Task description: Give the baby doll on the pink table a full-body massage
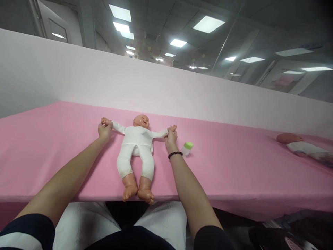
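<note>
Doll (137,138): on its back on the pink tabletop (221,170), feet at your edge, arms spread. Your left hand (104,131): grip clamped on one doll wrist. Your right hand (171,138): grip clamped on the other. Judgement: guide both arms evenly, pressure light, no twist at the shoulders. Green-capped bottle (186,149): beside your right wrist; allow it clearance.

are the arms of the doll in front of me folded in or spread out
Spread out: your left hand and right hand hold the doll's arms out to either side.
</note>
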Tool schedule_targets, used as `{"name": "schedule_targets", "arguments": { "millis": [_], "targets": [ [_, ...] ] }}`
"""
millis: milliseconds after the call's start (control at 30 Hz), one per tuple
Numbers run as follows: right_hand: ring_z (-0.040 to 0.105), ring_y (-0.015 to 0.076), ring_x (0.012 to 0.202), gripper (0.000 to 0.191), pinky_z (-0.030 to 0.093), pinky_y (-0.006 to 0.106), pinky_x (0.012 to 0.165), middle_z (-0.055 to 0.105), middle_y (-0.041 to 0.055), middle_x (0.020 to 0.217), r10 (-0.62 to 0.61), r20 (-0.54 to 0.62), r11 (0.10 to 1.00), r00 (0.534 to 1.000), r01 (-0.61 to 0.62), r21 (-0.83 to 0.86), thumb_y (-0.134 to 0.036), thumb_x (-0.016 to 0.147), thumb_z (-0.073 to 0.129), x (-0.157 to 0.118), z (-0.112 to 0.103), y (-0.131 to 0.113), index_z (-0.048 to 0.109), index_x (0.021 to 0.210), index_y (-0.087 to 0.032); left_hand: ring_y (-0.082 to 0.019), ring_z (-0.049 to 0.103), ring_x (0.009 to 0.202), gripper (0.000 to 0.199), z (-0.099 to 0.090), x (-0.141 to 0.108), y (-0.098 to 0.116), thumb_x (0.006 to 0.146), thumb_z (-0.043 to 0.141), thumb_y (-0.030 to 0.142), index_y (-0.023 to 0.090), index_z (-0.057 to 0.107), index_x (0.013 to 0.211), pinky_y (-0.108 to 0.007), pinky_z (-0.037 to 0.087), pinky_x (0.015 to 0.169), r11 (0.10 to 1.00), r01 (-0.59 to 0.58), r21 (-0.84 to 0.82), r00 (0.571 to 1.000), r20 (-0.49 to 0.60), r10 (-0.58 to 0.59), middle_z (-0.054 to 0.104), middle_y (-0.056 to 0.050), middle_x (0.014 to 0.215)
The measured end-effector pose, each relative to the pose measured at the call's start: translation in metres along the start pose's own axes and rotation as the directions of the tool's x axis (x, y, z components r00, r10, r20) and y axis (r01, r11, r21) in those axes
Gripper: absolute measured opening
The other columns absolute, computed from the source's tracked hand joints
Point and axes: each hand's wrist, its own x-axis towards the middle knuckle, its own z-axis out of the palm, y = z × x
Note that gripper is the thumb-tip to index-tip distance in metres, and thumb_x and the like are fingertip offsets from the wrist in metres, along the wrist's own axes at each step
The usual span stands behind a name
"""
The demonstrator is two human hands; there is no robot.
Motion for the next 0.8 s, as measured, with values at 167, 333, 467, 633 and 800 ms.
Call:
{"name": "schedule_targets", "arguments": {
  "millis": [167, 333, 467, 633, 800],
  "targets": [
    [0.06, 0.0228, 0.128, 0.063, 0.048, 0.037, 0.109, 0.059, 0.0167, 0.144, -0.442, 0.331, 0.872, 0.834, 0.485, -0.059, -0.035, 0.085, 0.06, -0.036, 0.017, -0.019, 0.05, 0.143, -0.014, -0.024, 0.066, 0.119, 0.048, 0.015, -0.036, 0.02, 0.086, 0.07, 0.031, 0.022, 0.058, 0.132, -0.039, 0.052, 0.107, 0.858, -0.504, 0.103, 0.845, 0.264, 0.465, 0.068, -0.009, 0.13],
    [0.056, 0.0218, 0.134, 0.049, 0.041, 0.037, 0.117, 0.064, 0.0068, 0.142, -0.416, 0.756, 0.59, 0.506, 0.782, -0.199, -0.027, 0.088, 0.057, -0.069, 0.022, -0.022, 0.062, 0.136, -0.021, -0.026, 0.063, 0.128, 0.043, 0.022, -0.061, 0.024, 0.097, 0.051, 0.041, 0.021, 0.065, 0.133, -0.043, 0.044, 0.116, 0.559, -0.807, 0.189, 0.515, 0.689, 0.51, 0.068, -0.009, 0.137],
    [0.052, 0.0211, 0.138, 0.05, 0.035, 0.038, 0.122, 0.063, 0.0038, 0.143, -0.263, 0.899, 0.408, 0.35, 0.885, -0.225, -0.018, 0.086, 0.052, -0.073, 0.019, -0.016, 0.065, 0.135, -0.021, -0.024, 0.055, 0.139, 0.047, 0.022, -0.059, 0.02, 0.1, 0.039, 0.044, 0.02, 0.07, 0.126, -0.044, 0.034, 0.124, 0.434, -0.89, 0.141, 0.331, 0.854, 0.401, 0.065, -0.009, 0.142],
    [0.051, 0.0204, 0.139, 0.048, 0.033, 0.037, 0.123, 0.063, 0.0067, 0.143, -0.267, 0.917, 0.356, 0.297, 0.915, -0.193, -0.017, 0.086, 0.052, -0.068, 0.019, -0.011, 0.068, 0.131, -0.018, -0.025, 0.051, 0.143, 0.045, 0.021, -0.052, 0.016, 0.097, 0.042, 0.045, 0.022, 0.07, 0.125, -0.047, 0.033, 0.125, 0.432, -0.892, 0.133, 0.295, 0.896, 0.332, 0.065, -0.008, 0.141],
    [0.052, 0.0219, 0.139, 0.051, 0.036, 0.039, 0.121, 0.062, 0.0054, 0.144, -0.337, 0.866, 0.438, 0.369, 0.876, -0.203, -0.019, 0.086, 0.05, -0.068, 0.019, -0.009, 0.066, 0.135, -0.021, -0.026, 0.059, 0.134, 0.044, 0.019, -0.059, 0.017, 0.097, 0.046, 0.046, 0.024, 0.066, 0.13, -0.044, 0.039, 0.121, 0.543, -0.821, 0.179, 0.442, 0.801, 0.404, 0.067, -0.008, 0.139]
  ]
}}
